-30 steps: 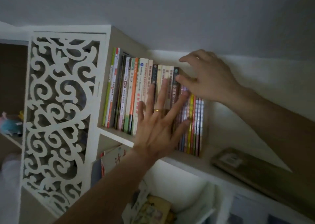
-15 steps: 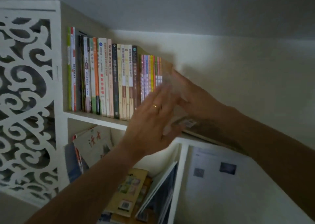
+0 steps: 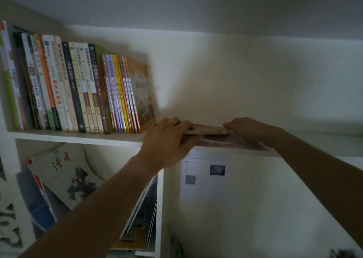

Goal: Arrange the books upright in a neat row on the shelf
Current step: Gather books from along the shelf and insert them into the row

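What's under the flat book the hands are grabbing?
The flat book lies on the white shelf. Left hand and right hand grip its ends. Something reddish shows beneath, too blurred to identify.

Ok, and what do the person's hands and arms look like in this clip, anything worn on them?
Both forearms are bare, with no sleeves, watch or gloves in view. The left hand wears a plain gold-coloured ring on one finger. The right hand shows no ring or other item on the part that is visible. The picture is dim and slightly blurred.
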A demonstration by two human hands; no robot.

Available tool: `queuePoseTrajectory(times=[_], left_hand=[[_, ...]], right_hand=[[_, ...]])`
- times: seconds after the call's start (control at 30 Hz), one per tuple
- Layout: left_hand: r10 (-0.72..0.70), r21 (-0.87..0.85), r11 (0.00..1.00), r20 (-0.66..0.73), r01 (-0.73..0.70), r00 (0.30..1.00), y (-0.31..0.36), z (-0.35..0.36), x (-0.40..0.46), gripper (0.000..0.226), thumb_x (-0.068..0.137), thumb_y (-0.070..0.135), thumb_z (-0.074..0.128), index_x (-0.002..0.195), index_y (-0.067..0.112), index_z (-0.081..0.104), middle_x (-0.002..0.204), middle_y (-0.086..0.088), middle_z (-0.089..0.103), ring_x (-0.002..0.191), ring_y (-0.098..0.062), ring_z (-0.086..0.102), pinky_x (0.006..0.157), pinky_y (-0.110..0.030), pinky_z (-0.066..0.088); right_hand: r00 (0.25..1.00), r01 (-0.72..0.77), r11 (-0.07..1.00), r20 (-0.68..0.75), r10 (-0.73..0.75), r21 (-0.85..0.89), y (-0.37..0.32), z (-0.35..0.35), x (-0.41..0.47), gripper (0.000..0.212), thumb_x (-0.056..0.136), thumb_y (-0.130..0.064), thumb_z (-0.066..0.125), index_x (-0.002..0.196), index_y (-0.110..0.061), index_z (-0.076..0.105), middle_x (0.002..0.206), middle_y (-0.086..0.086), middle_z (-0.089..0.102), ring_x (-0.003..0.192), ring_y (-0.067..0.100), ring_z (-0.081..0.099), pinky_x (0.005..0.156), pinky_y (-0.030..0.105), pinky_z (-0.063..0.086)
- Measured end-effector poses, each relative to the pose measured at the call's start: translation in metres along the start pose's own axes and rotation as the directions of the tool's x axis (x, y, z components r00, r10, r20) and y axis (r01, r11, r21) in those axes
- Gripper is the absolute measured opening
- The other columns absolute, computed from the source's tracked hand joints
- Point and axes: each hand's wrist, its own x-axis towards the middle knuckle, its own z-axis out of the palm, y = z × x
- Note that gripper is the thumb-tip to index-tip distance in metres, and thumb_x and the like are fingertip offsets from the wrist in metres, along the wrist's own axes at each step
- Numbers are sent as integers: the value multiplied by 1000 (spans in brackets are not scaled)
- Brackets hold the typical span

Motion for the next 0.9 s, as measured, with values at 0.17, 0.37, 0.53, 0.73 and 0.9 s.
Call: queuePoseTrajectory(times=[0.17, 0.37, 0.53, 0.73, 0.9], left_hand=[[-62, 51, 997, 275, 50, 959, 3, 3, 12, 90, 77, 95, 12, 147, 45, 37, 150, 2, 47, 136, -23, 43, 113, -44, 34], [-39, 45, 999, 212, 31, 976, 7, 8, 13, 84, 77, 97, 34, 144, 46, 37, 151, 8, 45, 133, -17, 42, 111, -39, 36], [-146, -187, 970, 62, 155, 987, 8, -1, 12, 71, 83, 85, 48, 140, 42, 41, 117, 11, 65, 105, -11, 64, 88, -31, 52], [-522, -417, 815, -228, 402, 822, -23, -18, 56, 45, 103, 40, 57, 135, 17, 35, 113, -4, 73, 91, -24, 75, 72, -43, 64], [-619, -174, 785, -235, 594, 749, -40, -16, 62, 50, 102, 37, 61, 129, 6, 32, 122, -25, 67, 99, -40, 71, 71, -33, 53]], right_hand=[[998, 63, 960, -1, -65, 271, -13, -3, 12, 37, 96, -42, 66, 111, -8, 72, 124, 8, 66, 109, 23, 60, 101, 39, 47], [993, -32, 900, 113, -19, 434, -20, -22, 31, 35, 90, -12, 74, 121, 2, 68, 125, 24, 67, 99, 32, 68, 85, 44, 61], [976, -5, 686, 154, -156, 728, -40, -49, 41, 13, 92, 1, 66, 103, 6, 67, 98, 22, 67, 65, 23, 71, 50, 29, 59], [922, 121, 122, -65, -382, 985, -89, -50, 65, 31, 94, -21, 70, 122, -12, 60, 131, 15, 57, 110, 37, 68, 90, 48, 60], [885, 321, 696, 57, -461, 642, -132, 30, 80, 63, 88, -20, 75, 141, -30, 41, 129, 2, 56, 109, 23, 64, 80, 37, 59]])
